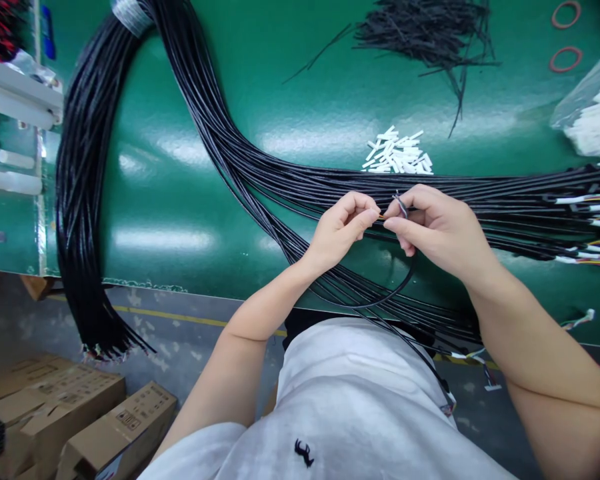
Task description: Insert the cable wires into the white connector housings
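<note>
My left hand (344, 223) is closed in a pinch on the tip of a thin orange wire (382, 217). Facing it, my right hand (437, 227) pinches the same cable's end, where several dark and pale wires (401, 203) stick up between thumb and forefinger. From below my right hand the black cable (400, 288) curves down and left toward the table's front edge. Under both hands runs a thick bundle of black cables (290, 175). A small pile of white sleeves (399, 152) lies just beyond my hands.
Black strips (425, 30) are heaped at the back. Two reddish rings (565, 59) and a clear bag of white pieces (597, 120) lie at right. The tied cable bundle (85, 200) hangs over the green table's (160, 233) front edge at left, above cardboard boxes (120, 427).
</note>
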Action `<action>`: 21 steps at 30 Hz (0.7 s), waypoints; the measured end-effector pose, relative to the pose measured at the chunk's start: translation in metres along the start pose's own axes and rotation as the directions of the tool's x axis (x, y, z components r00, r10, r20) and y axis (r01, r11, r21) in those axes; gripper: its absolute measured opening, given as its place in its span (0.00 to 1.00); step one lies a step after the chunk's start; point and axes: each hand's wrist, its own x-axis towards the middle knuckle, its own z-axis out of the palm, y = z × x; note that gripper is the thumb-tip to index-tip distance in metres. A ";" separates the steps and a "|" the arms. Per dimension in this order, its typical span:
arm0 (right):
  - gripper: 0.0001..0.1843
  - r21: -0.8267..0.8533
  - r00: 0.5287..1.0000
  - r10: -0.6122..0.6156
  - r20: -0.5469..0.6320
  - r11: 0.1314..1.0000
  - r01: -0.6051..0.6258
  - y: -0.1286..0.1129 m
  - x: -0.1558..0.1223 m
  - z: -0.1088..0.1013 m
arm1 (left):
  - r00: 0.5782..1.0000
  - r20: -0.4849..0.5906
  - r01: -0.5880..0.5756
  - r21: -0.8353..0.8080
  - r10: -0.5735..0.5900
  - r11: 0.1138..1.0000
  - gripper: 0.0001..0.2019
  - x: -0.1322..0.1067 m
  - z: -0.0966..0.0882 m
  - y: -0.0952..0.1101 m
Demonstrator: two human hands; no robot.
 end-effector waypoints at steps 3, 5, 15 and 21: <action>0.10 0.050 1.000 0.029 0.004 0.998 -0.029 0.003 0.000 -0.001 | 1.000 0.012 0.015 -0.010 -0.015 1.000 0.26 0.000 0.001 0.000; 0.12 0.144 0.998 0.063 0.021 0.987 -0.065 0.007 0.000 -0.003 | 0.999 0.011 0.032 -0.029 -0.032 0.999 0.26 0.000 0.001 0.000; 0.16 0.418 0.998 0.064 -0.020 0.907 -0.050 0.009 0.006 -0.002 | 0.997 -0.001 0.076 -0.118 -0.076 0.990 0.24 0.002 0.000 0.000; 0.02 0.026 0.997 -0.042 -0.068 0.999 0.044 0.012 0.001 -0.001 | 0.994 0.083 0.087 -0.206 -0.071 0.975 0.19 0.000 -0.002 -0.004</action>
